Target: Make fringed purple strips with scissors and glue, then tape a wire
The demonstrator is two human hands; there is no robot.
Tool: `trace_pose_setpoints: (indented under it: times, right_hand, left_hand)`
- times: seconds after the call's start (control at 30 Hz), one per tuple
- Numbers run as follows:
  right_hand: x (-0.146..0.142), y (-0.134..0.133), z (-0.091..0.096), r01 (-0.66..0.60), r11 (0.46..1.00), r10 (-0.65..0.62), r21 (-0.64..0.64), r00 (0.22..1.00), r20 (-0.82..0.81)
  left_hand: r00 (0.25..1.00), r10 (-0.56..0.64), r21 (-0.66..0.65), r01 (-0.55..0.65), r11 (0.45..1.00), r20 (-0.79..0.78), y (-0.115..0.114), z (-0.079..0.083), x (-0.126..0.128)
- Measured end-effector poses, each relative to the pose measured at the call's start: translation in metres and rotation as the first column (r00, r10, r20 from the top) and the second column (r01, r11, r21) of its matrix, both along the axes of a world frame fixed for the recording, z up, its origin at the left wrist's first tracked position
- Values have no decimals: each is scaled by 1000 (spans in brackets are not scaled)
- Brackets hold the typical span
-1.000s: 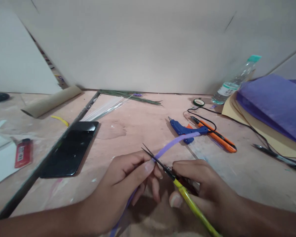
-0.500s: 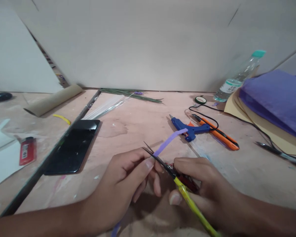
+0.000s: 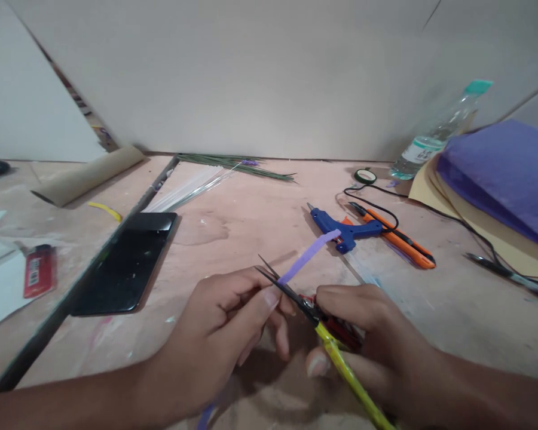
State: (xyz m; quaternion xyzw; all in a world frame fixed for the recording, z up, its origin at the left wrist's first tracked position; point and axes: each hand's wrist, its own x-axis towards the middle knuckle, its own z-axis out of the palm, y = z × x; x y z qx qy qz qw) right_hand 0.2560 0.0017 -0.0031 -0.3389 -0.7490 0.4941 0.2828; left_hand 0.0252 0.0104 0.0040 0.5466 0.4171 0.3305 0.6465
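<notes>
My left hand [image 3: 237,322] pinches a narrow purple paper strip [image 3: 308,257] between thumb and fingers. One end of the strip sticks out toward the back right, and a purple tail shows below the left wrist. In my right hand [image 3: 367,334] is a pair of scissors [image 3: 332,349] with dark blades and a yellow-wrapped handle. Slightly parted, the blades lie across the strip close to my left thumb. My right fingers hide part of the other, reddish handle. Behind the strip's free end lies a blue glue gun [image 3: 347,232].
An orange utility knife [image 3: 403,242], green tape [image 3: 365,175], a pen [image 3: 511,276] and a tilted water bottle [image 3: 424,149] lie right, by purple sheets [image 3: 502,173]. Left are a phone [image 3: 128,266], a red lighter [image 3: 40,272] and a cardboard tube [image 3: 89,176]. Green wires [image 3: 233,164] lie behind.
The view has shifted slightly, so objects on the left appear further left. Both hands, the strip and the scissors keep nearly the same pose.
</notes>
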Motion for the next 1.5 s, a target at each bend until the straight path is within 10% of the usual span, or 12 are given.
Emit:
trace_pose_setpoints:
  times: [1.5]
  right_hand:
    - [3, -3, 3, 84, 996, -86, 18, 991, 102]
  left_hand:
    - [997, 28, 35, -25, 999, -72, 2, 2, -1]
